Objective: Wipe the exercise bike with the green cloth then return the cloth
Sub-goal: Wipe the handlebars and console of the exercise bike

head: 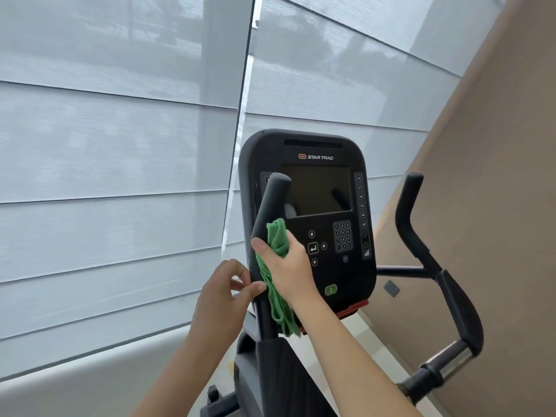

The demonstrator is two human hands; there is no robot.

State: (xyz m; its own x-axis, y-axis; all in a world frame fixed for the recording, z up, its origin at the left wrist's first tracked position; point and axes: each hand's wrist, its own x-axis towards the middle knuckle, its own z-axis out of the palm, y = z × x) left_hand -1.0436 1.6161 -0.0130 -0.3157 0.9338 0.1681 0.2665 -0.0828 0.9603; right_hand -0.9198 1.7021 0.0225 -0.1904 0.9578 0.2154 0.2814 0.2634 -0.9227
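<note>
Green cloth (276, 239) against Star Trac bike (310, 206) handlebar (267, 212)

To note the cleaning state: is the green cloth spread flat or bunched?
Bunched. The right hand grips the green cloth crumpled around the left handlebar, its end hanging.

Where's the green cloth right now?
Head view, lower centre: the green cloth is wrapped round the bike's left handlebar, gripped by the right hand, just left of the console.
</note>
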